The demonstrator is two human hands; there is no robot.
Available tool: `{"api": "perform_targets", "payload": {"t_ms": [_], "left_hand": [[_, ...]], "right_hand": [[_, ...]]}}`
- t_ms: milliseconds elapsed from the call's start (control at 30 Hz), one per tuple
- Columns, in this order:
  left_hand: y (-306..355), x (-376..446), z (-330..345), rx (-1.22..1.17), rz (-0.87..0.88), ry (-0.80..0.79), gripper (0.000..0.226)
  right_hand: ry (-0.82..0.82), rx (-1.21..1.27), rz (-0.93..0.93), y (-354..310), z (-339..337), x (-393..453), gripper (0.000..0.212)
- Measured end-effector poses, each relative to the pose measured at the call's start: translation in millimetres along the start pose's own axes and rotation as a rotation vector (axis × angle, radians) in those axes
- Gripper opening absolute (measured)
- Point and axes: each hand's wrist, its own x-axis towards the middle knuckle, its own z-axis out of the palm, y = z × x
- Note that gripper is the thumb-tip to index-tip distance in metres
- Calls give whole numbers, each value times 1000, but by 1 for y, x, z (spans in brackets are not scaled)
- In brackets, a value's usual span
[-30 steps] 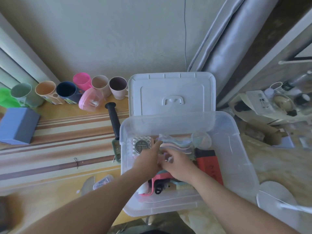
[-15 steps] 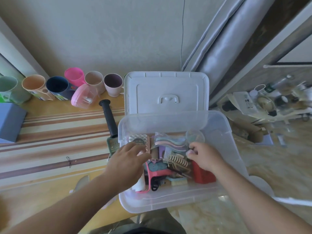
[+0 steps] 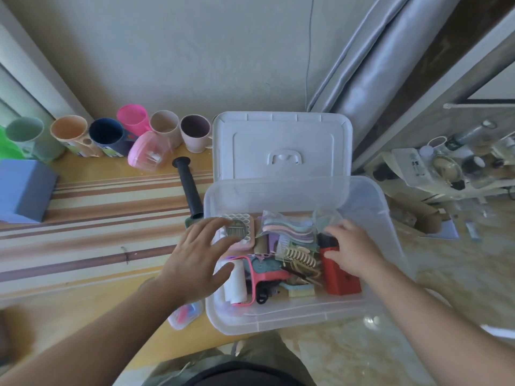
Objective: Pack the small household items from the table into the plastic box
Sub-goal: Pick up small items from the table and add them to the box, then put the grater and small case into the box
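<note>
Hands, left point(image 3: 195, 263) and right point(image 3: 352, 247), hover over the plastic box point(image 3: 384, 218), each grip spread, holding nothing

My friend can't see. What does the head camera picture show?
Two bare hands, left hand and right hand, reach into a clear plastic box full of small household items. Its white lid leans behind it, and colourful cups line the wall.
</note>
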Motion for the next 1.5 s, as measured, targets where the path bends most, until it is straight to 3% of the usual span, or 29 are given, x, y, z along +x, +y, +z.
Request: {"api": "perform_targets", "payload": {"t_ms": [100,200,267,333,400,500,567,700,767,867,1000,1133,1333,1500], "left_hand": [[-14,-13,-4,-39,-38,32,53],[-50,-37,-6,-110,-236,67,57],[-78,-56,-5,-77,-401,-3,61],[-101,-73,1,-18,-515,-156,68],[-116,-86,12,-22,-517,-272,68],[-125,-107,32,-65,-515,-456,64],[-133,-120,38,-91,-521,-502,63],[-165,-134,34,-102,-473,-459,61],[-185,-139,30,-93,-486,-410,60],[-211,-148,27,-83,-498,-305,56],[-233,-152,25,-94,-486,-239,46],[-234,-124,21,-98,-422,-325,46],[-194,0,44,-3,-59,-351,63],[-162,74,64,242,201,-414,104]], "right_hand": [[225,134,-278,-80,-2,-12,50],[393,308,-524,-180,7,-28,38],[417,378,-628,-241,16,-32,35],[390,402,-691,-292,27,-28,36],[302,358,-689,-329,46,-21,39],[68,278,-427,-361,88,-9,58],[2,247,-188,-369,107,4,74],[152,163,-15,-369,117,63,83],[242,145,53,-369,116,97,72],[248,179,132,-367,118,129,41],[197,174,108,-372,117,136,34],[91,479,44,-385,90,109,28],[480,323,-339,-376,8,42,26],[519,225,-306,-294,-27,15,36]]}}
